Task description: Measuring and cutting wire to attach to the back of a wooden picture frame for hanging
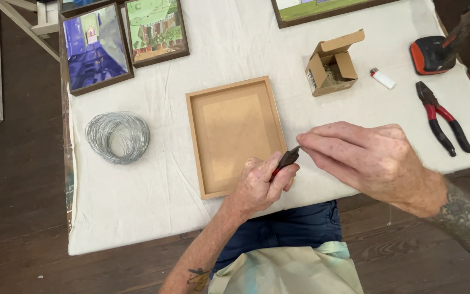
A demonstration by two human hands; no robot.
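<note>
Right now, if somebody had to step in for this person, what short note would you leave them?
Left hand: gripping small pliers, jaws pointing at the right fingertips.
Right hand: fingertips pinched at the plier tips; whatever they hold is too small to tell.
Wooden frame: lying back-up on the white cloth, just beyond the hands.
Wire coil: left of the frame.
Red-handled pliers, lighter, open cardboard box: to the right.
No wire shows on the frame yet.
</note>
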